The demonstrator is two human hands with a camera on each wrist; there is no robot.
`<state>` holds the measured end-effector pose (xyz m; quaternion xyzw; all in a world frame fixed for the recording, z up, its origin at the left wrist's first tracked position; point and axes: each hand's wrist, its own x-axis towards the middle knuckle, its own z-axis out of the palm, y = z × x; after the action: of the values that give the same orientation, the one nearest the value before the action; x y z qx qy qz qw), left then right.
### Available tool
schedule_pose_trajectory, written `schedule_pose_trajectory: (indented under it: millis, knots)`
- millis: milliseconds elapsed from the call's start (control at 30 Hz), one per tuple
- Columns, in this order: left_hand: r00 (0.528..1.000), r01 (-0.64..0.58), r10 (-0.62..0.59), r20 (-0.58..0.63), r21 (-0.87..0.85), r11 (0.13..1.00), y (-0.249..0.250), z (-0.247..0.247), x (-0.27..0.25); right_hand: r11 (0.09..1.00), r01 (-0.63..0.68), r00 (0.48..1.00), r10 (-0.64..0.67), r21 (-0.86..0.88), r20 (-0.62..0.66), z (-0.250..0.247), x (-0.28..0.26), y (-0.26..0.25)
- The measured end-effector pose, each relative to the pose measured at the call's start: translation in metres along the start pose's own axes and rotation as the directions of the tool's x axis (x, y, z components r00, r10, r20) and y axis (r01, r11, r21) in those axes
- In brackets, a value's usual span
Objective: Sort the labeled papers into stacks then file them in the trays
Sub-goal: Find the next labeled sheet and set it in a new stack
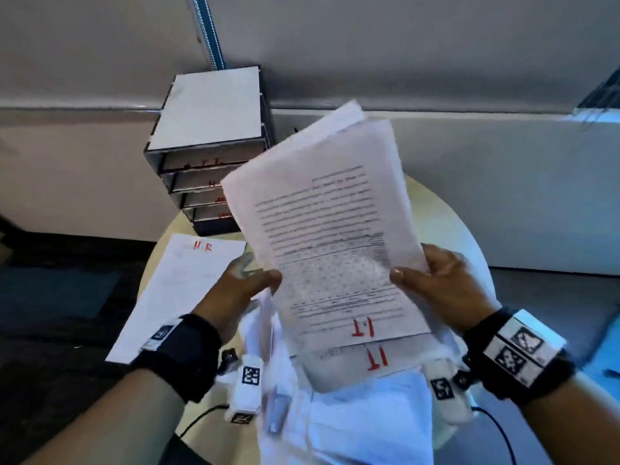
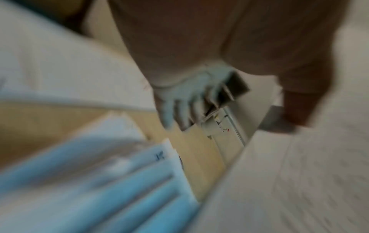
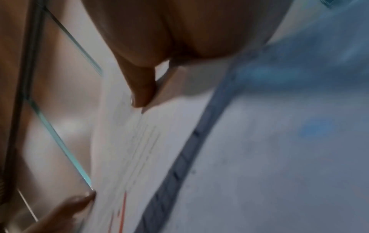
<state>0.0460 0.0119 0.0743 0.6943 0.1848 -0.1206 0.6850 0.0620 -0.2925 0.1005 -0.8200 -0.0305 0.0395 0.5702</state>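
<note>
I hold a stack of printed papers (image 1: 328,236) upright above the table, its top sheets marked "IT" in red at the near end. My left hand (image 1: 258,280) pinches the stack's left edge, thumb on the front. My right hand (image 1: 414,273) grips the right edge, thumb on the printed face; the right wrist view shows that thumb (image 3: 142,96) pressed on the paper (image 3: 127,149). A sheet marked "H.R" (image 1: 174,286) lies flat on the table at the left. A dark set of stacked trays (image 1: 208,129) with red labels stands at the back.
The round beige table (image 1: 446,223) stands against a pale wall. More loose white sheets (image 1: 355,417) lie below the held stack, near me. Black cables run from the wrist cameras along the table's near edge. The left wrist view is blurred.
</note>
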Motion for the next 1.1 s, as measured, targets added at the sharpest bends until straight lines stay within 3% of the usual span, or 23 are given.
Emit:
schedule_pose_trajectory:
  millis: [67, 167, 300, 433, 567, 667, 800, 933, 1100]
  knots:
    - [0.986, -0.109, 0.125, 0.112, -0.139, 0.984, 0.004, 0.011, -0.005, 0.996, 0.019, 1.0, -0.018, 0.087, -0.017, 0.01, -0.001, -0.002]
    - [0.926, -0.373, 0.371, 0.072, 0.015, 0.928, 0.02, 0.02, -0.005, 0.993, -0.017, 0.993, 0.03, 0.118, -0.112, 0.027, -0.001, 0.006]
    - [0.844, -0.531, 0.537, -0.004, 0.145, 0.835, 0.02, 0.028, -0.011, 0.972, -0.027, 0.966, 0.085, 0.234, -0.245, 0.048, -0.007, 0.014]
    - [0.892, -0.44, 0.441, -0.096, 0.038, 0.897, -0.003, 0.023, -0.013, 0.984, 0.008, 0.984, 0.023, 0.177, -0.175, 0.052, -0.016, 0.018]
    - [0.938, -0.339, 0.34, -0.065, 0.02, 0.941, -0.021, 0.021, -0.012, 0.967, -0.069, 0.982, 0.109, 0.247, -0.151, 0.048, -0.016, 0.034]
    - [0.949, -0.311, 0.31, -0.05, -0.006, 0.95, -0.025, 0.03, -0.006, 0.967, -0.08, 0.987, 0.112, 0.242, -0.119, 0.055, -0.017, 0.033]
    - [0.955, -0.295, 0.294, -0.052, -0.032, 0.955, -0.027, 0.032, 0.003, 0.946, -0.112, 0.967, 0.174, 0.305, -0.186, 0.058, -0.01, 0.03]
    - [0.969, -0.246, 0.245, -0.035, -0.043, 0.968, -0.04, 0.032, 0.005, 0.932, -0.19, 0.952, 0.252, 0.31, -0.175, 0.061, -0.009, 0.035]
    - [0.943, -0.333, 0.329, -0.054, -0.085, 0.939, -0.032, 0.035, 0.001, 0.943, -0.124, 0.95, 0.202, 0.309, -0.236, 0.059, -0.012, 0.028]
